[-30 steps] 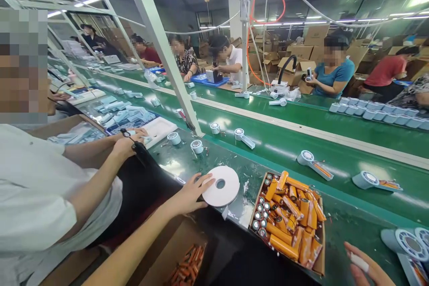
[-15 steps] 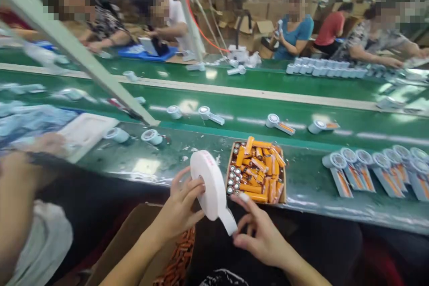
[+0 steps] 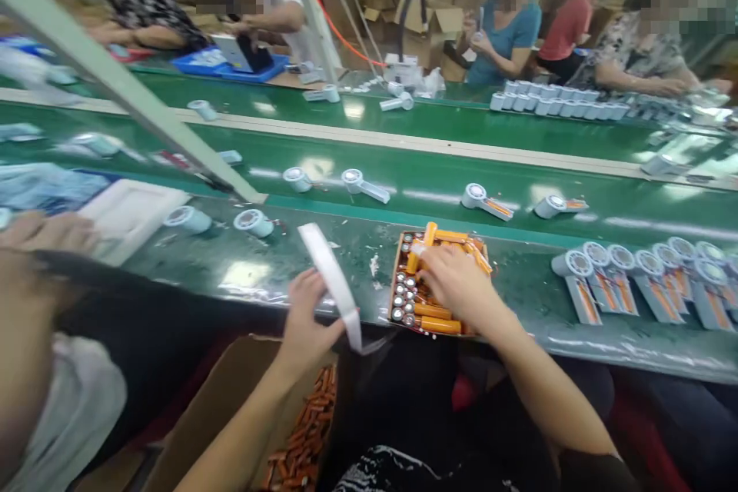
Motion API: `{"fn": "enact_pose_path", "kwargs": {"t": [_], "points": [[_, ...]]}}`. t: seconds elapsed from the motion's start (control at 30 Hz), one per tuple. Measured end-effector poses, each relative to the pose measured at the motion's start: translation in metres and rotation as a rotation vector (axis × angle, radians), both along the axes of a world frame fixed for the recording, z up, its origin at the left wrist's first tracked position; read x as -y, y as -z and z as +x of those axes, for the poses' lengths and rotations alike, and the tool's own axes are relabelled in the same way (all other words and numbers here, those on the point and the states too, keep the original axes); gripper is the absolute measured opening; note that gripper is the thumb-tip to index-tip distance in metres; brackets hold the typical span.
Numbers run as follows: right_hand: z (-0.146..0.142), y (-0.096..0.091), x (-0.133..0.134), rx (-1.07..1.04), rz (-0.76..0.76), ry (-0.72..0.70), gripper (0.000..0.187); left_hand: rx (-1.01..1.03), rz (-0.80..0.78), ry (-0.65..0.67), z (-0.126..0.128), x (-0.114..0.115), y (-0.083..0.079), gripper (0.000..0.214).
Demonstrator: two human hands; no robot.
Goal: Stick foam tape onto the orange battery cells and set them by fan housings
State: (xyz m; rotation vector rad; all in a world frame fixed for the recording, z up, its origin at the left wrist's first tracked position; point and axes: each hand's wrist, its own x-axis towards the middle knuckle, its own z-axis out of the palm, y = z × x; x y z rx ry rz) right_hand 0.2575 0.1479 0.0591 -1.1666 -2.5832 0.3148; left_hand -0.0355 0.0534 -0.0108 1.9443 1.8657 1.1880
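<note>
My left hand point(image 3: 305, 323) grips a white roll of tape point(image 3: 333, 282), held on edge above the table's near rim. My right hand point(image 3: 455, 284) reaches into a small cardboard box point(image 3: 397, 277) full of orange cylindrical batteries point(image 3: 441, 323); its fingers curl over the batteries and a white piece sits at the fingertip. Whether it grips one I cannot tell.
Several white handheld fan parts point(image 3: 634, 277) lie in a row at the right; more ride the green conveyor point(image 3: 403, 184). A cardboard carton of orange batteries point(image 3: 305, 438) sits below the table. A person's arm point(image 3: 34, 269) is at my left; other workers sit across the belt.
My right hand left the tape's loose end and moved up into the battery box. My left hand turned the roll edge-on. The view tilted slightly down.
</note>
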Motion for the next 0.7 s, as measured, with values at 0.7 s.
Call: {"fn": "enact_pose_path", "kwargs": {"t": [0.7], "points": [[0.005, 0.000, 0.027, -0.939, -0.039, 0.275, 0.026, -0.441, 0.167, 0.162, 0.035, 0.006, -0.009, 0.053]]}}
